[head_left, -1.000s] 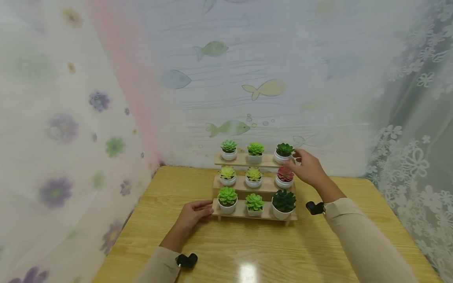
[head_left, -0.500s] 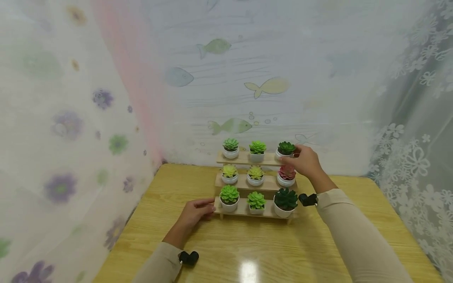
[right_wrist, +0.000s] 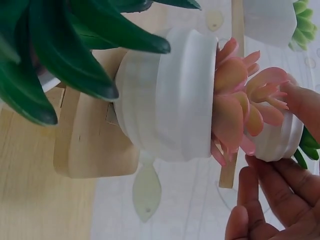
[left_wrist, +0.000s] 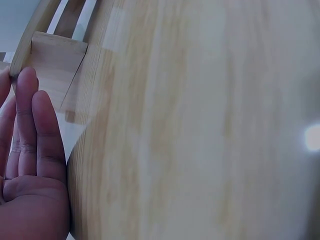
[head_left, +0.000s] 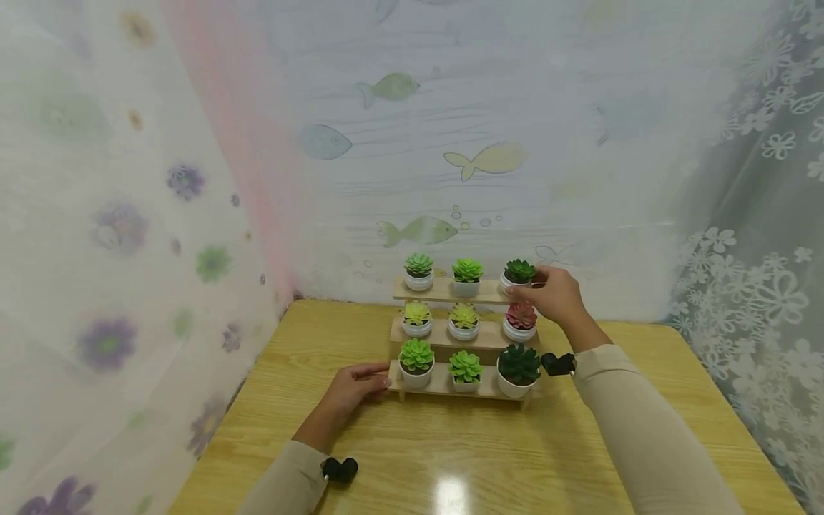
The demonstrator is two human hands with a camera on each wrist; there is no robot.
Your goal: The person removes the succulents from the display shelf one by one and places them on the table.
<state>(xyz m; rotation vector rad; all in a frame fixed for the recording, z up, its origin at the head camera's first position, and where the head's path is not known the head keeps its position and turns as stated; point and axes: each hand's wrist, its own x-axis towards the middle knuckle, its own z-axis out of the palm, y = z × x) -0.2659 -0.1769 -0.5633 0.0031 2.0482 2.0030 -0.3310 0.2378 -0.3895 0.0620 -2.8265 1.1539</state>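
Observation:
A three-tier wooden stand (head_left: pixel 438 388) bears several potted succulents. My right hand (head_left: pixel 557 293) is at the right end of the top tier, its thumb and fingers pinching the white pot of a dark green succulent (head_left: pixel 518 272). In the right wrist view, that white pot (right_wrist: pixel 280 137) shows between thumb and fingers, partly behind a pink succulent (right_wrist: pixel 240 100). At the left end of the bottom tier my left hand (head_left: pixel 350 388) touches the board's edge. Its fingers (left_wrist: pixel 47 125) look straight in the left wrist view, against the board's end (left_wrist: pixel 25 50).
Below the right hand stand the pink succulent and a large dark green one (head_left: pixel 518 365) in a white pot. Lighter green and yellow succulents (head_left: pixel 417 361) fill the other spots. A fish-patterned curtain (head_left: pixel 412 157) hangs close behind the stand on the wooden table (head_left: pixel 399 458).
My right hand has shifted slightly left, and its thumb now lies across the front of the dark green succulent's pot. The left hand has stayed at the board's edge.

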